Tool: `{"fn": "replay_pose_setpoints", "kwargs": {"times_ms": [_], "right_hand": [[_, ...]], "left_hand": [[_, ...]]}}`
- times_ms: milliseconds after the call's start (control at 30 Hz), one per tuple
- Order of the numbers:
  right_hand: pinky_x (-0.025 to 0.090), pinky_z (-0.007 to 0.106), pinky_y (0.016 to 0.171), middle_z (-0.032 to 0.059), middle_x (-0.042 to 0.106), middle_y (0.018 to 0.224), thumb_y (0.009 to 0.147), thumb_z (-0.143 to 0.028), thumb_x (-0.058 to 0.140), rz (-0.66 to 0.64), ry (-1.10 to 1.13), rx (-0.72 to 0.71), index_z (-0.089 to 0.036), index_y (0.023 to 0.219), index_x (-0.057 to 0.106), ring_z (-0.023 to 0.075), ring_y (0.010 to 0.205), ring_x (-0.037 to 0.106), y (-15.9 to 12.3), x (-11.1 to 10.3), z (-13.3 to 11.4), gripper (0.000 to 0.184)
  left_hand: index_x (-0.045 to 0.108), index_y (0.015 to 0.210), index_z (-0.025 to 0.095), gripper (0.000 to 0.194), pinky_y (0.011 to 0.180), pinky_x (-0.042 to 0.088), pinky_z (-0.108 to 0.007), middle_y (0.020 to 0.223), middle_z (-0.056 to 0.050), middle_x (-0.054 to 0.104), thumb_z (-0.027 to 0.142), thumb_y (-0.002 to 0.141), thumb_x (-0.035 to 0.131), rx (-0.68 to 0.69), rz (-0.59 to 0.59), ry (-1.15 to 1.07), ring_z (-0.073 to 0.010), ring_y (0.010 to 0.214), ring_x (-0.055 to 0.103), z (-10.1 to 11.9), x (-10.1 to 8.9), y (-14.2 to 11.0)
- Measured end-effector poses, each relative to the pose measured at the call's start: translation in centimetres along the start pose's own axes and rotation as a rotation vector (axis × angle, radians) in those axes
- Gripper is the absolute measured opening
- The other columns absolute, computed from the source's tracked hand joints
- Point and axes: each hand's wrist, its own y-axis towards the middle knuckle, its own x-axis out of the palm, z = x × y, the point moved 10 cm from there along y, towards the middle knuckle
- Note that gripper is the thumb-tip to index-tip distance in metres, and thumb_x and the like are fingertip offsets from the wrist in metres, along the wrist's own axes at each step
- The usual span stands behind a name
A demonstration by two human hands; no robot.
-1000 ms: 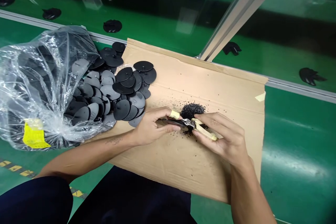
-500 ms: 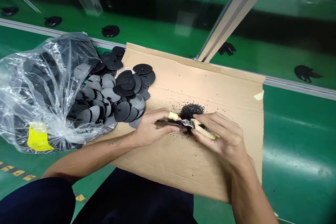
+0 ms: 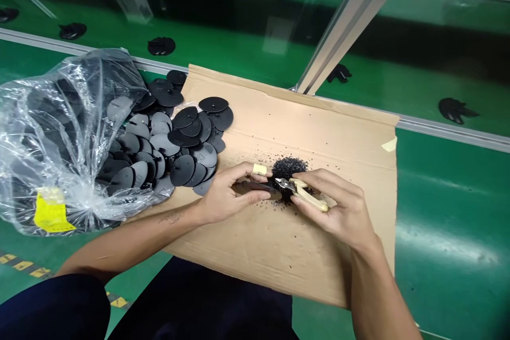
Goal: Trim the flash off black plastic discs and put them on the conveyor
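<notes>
A thin black disc (image 3: 247, 186) is pinched, tilted nearly edge-on, between the thumb and fingers of the left hand (image 3: 223, 195), whose index finger is wrapped in yellow tape (image 3: 259, 169). Yellow-handled nippers (image 3: 287, 185) are gripped by the fingers of the right hand (image 3: 340, 210), their metal tip beside the disc's rim; whether the two are touching cannot be told.

The left fingertip is placed very near the blades, so it could be nicked if the disc were to slip or twist in the pinch. The rim could also be gouged if the nippers were closed at a poor angle.

Below, black chips (image 3: 289, 166) are heaped and scattered on the cardboard sheet (image 3: 258, 255); they could be spread further by a brushing wrist. Farther left, loose discs (image 3: 182, 170) are piled against a clear plastic bag (image 3: 79, 143), and might be set sliding if knocked by the forearm.
</notes>
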Motion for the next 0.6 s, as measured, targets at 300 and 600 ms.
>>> {"fn": "replay_pose_setpoints", "kwargs": {"times_ms": [300, 600], "right_hand": [[0.06, 0.038, 0.076, 0.0105, 0.074, 0.105, 0.089, -0.02, 0.073, 0.02, -0.094, -0.076, -0.02, 0.119, 0.066, 0.0229, 0.089, 0.071, -0.1, -0.1, -0.4, 0.031], [0.058, 0.038, 0.074, 0.0103, 0.073, 0.1, 0.088, -0.022, 0.074, 0.036, -0.141, -0.044, -0.02, 0.116, 0.068, 0.0235, 0.087, 0.07, -0.2, -0.8, 0.3, 0.028]], "left_hand": [[0.071, 0.115, 0.016, 0.029, 0.082, 0.063, -0.023, 0.097, -0.007, 0.077, 0.026, 0.088, 0.075, -0.005, -0.16, 0.018, -0.0141, 0.086, 0.074, -0.2, 1.7, -0.1], [0.069, 0.122, 0.016, 0.037, 0.086, 0.062, -0.025, 0.098, -0.008, 0.076, 0.028, 0.087, 0.076, -0.075, -0.142, 0.011, -0.0153, 0.09, 0.074, -1.3, 1.5, -0.5]]}}
